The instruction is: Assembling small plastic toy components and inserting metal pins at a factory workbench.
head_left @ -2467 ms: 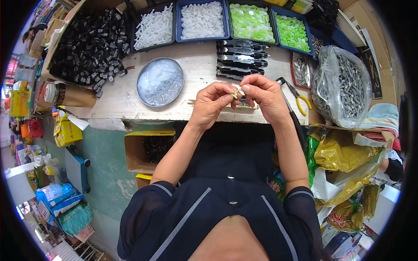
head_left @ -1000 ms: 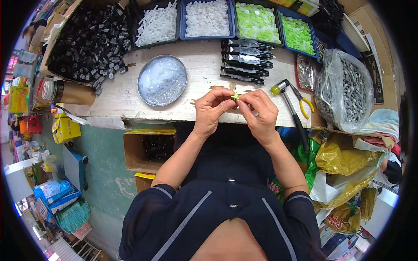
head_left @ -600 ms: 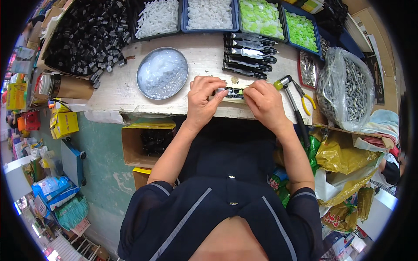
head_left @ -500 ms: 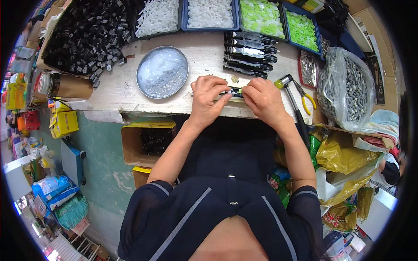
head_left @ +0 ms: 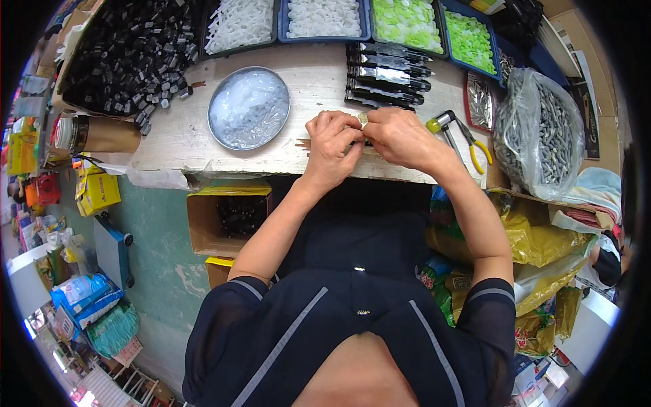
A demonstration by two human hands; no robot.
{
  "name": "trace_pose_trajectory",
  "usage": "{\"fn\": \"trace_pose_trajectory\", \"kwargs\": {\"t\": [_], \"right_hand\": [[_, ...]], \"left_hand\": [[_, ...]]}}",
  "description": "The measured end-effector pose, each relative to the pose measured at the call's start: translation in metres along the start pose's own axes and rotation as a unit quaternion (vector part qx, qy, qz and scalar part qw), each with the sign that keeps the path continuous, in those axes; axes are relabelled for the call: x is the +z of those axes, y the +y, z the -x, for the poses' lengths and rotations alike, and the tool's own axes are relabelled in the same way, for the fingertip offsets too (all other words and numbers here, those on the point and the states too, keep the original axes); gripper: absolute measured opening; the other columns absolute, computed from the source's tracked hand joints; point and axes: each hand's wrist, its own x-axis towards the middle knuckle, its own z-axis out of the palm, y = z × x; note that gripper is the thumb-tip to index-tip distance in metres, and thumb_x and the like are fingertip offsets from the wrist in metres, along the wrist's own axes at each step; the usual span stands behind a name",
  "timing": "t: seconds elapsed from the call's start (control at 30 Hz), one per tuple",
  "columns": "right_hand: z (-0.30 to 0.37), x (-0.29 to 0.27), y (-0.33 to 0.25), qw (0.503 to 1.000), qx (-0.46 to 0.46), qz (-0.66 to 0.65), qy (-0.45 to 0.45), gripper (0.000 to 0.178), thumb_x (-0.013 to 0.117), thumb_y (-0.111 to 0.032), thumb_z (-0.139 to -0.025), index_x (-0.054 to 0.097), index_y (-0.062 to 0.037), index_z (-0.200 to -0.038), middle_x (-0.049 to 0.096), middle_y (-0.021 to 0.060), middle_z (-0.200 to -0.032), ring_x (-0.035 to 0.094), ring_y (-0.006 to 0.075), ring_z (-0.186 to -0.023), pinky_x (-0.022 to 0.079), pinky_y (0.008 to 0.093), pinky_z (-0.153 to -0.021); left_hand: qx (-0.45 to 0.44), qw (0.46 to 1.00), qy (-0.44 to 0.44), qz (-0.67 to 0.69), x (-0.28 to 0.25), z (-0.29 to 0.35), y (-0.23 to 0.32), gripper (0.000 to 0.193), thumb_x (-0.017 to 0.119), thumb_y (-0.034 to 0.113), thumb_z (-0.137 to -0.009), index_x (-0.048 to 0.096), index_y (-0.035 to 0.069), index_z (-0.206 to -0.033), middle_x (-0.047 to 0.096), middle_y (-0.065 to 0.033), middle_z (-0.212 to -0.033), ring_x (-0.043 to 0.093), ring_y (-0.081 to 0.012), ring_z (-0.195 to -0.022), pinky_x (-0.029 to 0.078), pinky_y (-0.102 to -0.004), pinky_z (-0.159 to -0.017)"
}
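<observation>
At the front edge of the bench, my left hand (head_left: 332,146) is closed around a slim black part, mostly hidden by my fingers. My right hand (head_left: 403,139) meets it from the right, fingertips pinched together over the same spot; what lies in that pinch is hidden. Just beyond my hands lies a row of long black assemblies (head_left: 386,73), set side by side. To the left is a round metal dish (head_left: 249,108) of whitish, translucent material.
A hammer (head_left: 444,122) and yellow-handled pliers (head_left: 481,157) lie to the right, near a clear bag of grey parts (head_left: 539,136). Trays of white pieces (head_left: 324,19) and green pieces (head_left: 469,44) line the back. Black parts (head_left: 135,54) fill a box at far left.
My right hand has shifted left, closing the gap to my left hand and covering the black and green part that showed between them. The hammer handle is now partly hidden by my right forearm.
</observation>
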Motion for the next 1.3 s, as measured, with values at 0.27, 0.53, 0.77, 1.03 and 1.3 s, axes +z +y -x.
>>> {"fn": "trace_pose_trajectory", "kwargs": {"t": [0.27,0.53,0.77,1.03,1.3], "right_hand": [[0.040,-0.022,0.011,0.961,0.083,-0.087,0.250,0.006,0.063,-0.008,-0.077,0.061,-0.0030,-0.079,0.055,0.0092,-0.074,0.056,0.0254,-0.069,0.044,0.0335,-0.060],[0.163,-0.112,0.094,0.845,0.334,0.153,0.389,0.014,0.060,-0.013,-0.083,0.063,-0.0013,-0.089,0.062,0.0101,-0.082,0.060,0.0217,-0.073,0.046,0.0291,-0.067],[0.245,-0.109,0.155,0.840,0.459,0.178,0.227,0.029,0.054,-0.011,-0.081,0.058,-0.0023,-0.109,0.060,0.0178,-0.100,0.058,0.0310,-0.093,0.044,0.0350,-0.082],[0.219,-0.103,0.151,0.822,0.523,0.045,0.220,0.028,0.049,-0.010,-0.081,0.057,0.0045,-0.104,0.061,0.0217,-0.099,0.060,0.0301,-0.091,0.043,0.0326,-0.081],[0.241,-0.096,0.209,0.798,0.521,-0.078,0.291,0.029,0.055,-0.013,-0.080,0.060,0.0049,-0.103,0.065,0.0123,-0.093,0.059,0.0197,-0.084,0.043,0.0284,-0.077]], "left_hand": [[-0.028,0.999,-0.030,-0.008,-0.003,-0.004,0.005,0.012,0.067,0.008,-0.067,0.062,0.009,-0.078,0.059,-0.0002,-0.092,0.048,-0.0198,-0.097,0.030,-0.0339,-0.083],[-0.012,0.994,-0.076,-0.081,0.001,-0.015,0.007,0.013,0.072,0.012,-0.065,0.068,0.010,-0.078,0.056,0.0013,-0.090,0.046,-0.0206,-0.092,0.028,-0.0362,-0.079],[0.045,0.986,-0.104,-0.118,-0.003,-0.016,0.004,0.011,0.070,0.012,-0.066,0.064,0.012,-0.075,0.053,0.0008,-0.089,0.047,-0.0201,-0.089,0.030,-0.0387,-0.075],[0.085,0.990,-0.051,-0.103,-0.005,-0.003,0.004,0.021,0.068,0.017,-0.071,0.062,0.012,-0.091,0.054,-0.0049,-0.102,0.049,-0.0246,-0.098,0.029,-0.0413,-0.082],[-0.077,0.952,0.077,-0.287,-0.098,-0.130,-0.099,0.021,0.068,0.016,-0.072,0.067,0.007,-0.091,0.060,-0.0129,-0.089,0.056,-0.0304,-0.087,0.043,-0.0401,-0.079]]}}
